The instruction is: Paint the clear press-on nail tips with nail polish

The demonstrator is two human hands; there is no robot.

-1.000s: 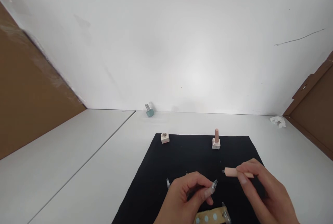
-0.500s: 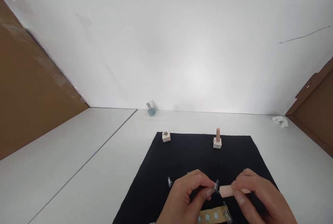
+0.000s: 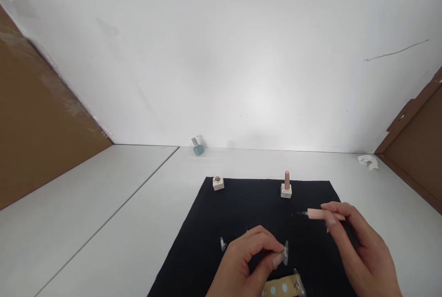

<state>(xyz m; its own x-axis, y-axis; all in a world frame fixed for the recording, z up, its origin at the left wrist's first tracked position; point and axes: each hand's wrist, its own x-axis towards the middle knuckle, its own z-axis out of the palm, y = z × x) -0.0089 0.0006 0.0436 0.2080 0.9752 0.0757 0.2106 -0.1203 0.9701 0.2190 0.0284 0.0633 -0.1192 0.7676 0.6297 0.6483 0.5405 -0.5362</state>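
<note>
Between thumb and forefinger, my left hand (image 3: 250, 260) pinches a small clear nail tip (image 3: 286, 253), its curved face turned to the right. A pale pink nail polish brush (image 3: 316, 214) is gripped in my right hand (image 3: 361, 246), bristles pointing left and clear of the nail tip. Beneath the left hand lies a tan strip (image 3: 279, 287) with pale blue dots and a clear piece at its right end; the hand partly hides it. Another small clear nail tip (image 3: 223, 243) rests on the black cloth (image 3: 255, 205), left of my left hand.
An uncapped white polish bottle (image 3: 218, 183) stands at the cloth's back left. Farther right is a white bottle with a pink cap (image 3: 286, 186). A teal polish bottle (image 3: 198, 147) leans by the white wall. Crumpled white tissue (image 3: 369, 161) lies near the right cardboard panel (image 3: 414, 140).
My right hand has moved up and to the right with the brush, away from the nail tip. The left hand keeps its pinch, with the nail tip's face turned slightly.
</note>
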